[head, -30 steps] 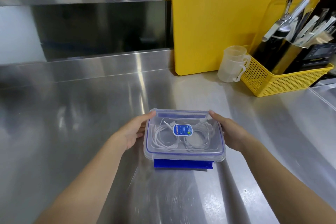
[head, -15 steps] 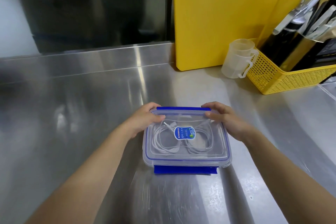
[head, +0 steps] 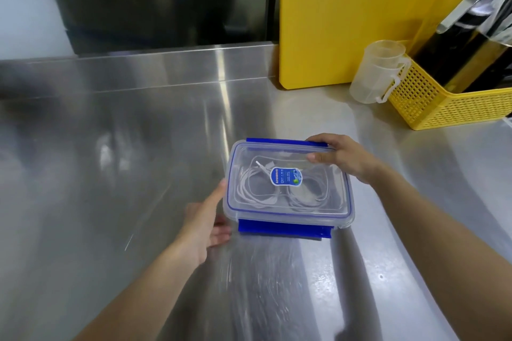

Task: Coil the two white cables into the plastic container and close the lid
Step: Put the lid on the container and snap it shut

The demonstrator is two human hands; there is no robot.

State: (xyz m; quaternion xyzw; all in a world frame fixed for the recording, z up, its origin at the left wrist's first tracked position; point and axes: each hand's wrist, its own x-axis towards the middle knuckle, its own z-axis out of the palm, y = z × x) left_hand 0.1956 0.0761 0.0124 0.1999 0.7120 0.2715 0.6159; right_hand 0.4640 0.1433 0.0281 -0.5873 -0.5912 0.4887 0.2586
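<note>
A clear plastic container (head: 343, 202) with a blue-trimmed lid (head: 336, 194) sits on the steel counter, lid on top. Two coiled white cables (head: 255, 194) show through the lid, under a blue label (head: 286, 176). Blue clip flaps stick out at the far edge (head: 277, 141) and the near edge (head: 282, 228). My right hand (head: 343, 158) rests on the far right corner, fingers over the far flap and thumb on the lid. My left hand (head: 205, 224) lies open against the container's near left side, thumb touching its wall.
A yellow cutting board (head: 346, 16) leans against the back wall. A clear measuring cup (head: 376, 75) stands beside a yellow perforated basket (head: 448, 105) holding dark bottles and utensils at the right. Bare steel counter (head: 110, 160) spreads to the left and front.
My left hand has slid from the lid's far left corner down to the near left side. The right hand stays on the far right corner. The view has moved closer.
</note>
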